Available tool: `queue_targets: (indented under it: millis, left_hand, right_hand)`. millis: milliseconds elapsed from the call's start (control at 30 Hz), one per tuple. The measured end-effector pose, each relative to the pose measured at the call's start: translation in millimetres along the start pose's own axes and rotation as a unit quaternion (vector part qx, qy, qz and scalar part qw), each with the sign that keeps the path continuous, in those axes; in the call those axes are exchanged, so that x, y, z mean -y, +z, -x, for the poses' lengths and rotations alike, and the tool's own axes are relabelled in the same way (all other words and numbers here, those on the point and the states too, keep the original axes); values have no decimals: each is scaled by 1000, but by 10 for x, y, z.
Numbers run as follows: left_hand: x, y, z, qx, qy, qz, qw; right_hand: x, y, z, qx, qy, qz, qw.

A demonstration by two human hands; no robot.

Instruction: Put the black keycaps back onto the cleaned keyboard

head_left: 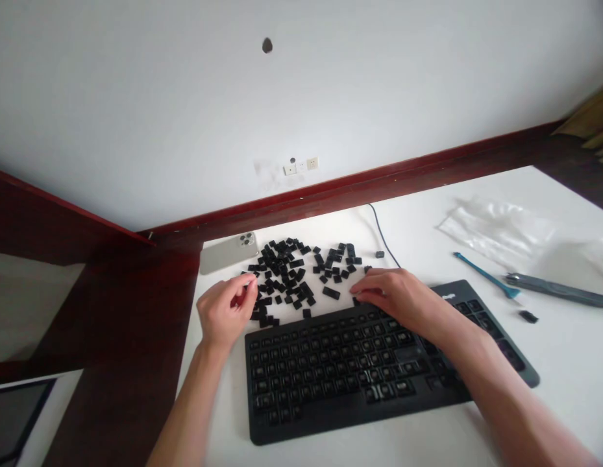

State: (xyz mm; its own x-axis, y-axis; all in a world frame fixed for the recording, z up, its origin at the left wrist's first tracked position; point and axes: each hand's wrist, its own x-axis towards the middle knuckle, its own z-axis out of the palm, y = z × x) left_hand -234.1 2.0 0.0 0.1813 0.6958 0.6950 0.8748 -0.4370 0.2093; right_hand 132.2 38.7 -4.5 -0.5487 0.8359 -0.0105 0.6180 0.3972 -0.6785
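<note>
A black keyboard [325, 363] lies tilted on the white table, its keycaps removed and the key sockets bare. Beyond its top edge spreads a heap of loose black keycaps [280, 263]. My left hand [226, 308] is at the left side of the heap, thumb and forefinger pinched together; whatever may be between them is too small to make out. Over the keyboard's upper edge reaches my right hand [396, 293], its fingers drawn together at a small black keycap [356, 301] under the fingertips.
A phone [228, 253] lies at the table's back left corner. On the right are a blue brush [486, 274], a grey tool [559, 288], a small black piece [528, 316] and a clear plastic bag [500, 227]. The cable [383, 237] runs toward the wall.
</note>
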Motion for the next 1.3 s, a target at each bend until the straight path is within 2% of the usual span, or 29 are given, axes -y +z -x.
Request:
queue_targets:
  millis: [133, 300, 400, 500, 633, 767, 1000, 1167, 1300]
  left_hand:
    - [-28, 60, 9, 6, -21, 23, 999]
    - [-57, 81, -1, 33, -65, 44, 996]
    - [34, 97, 6, 27, -90, 51, 994]
    - [212, 109, 20, 18, -134, 57, 989]
    - [409, 82, 27, -22, -172, 46, 984]
    - [411, 47, 26, -14, -190, 35, 981]
    - [375, 96, 42, -2, -196, 44, 980]
    - [522, 105, 68, -40, -229, 60, 971]
    - [687, 128, 93, -92, -284, 71, 952]
  right_hand:
    - [58, 19, -54, 5, -2, 28, 1000]
    - [108, 80, -80, -48, 22, 72, 996]
    - [104, 83, -98, -70, -5, 68, 995]
    - [108, 56, -121, -44, -27, 45, 998]
    - [105, 48, -152, -24, -15, 35, 999]
    - [75, 87, -184, -36, -24, 48, 998]
    - [96, 74, -173, -16, -43, 55, 997]
    - [105, 57, -145, -39, -37, 51, 997]
    - [76, 75, -153, -56, -22, 12, 998]
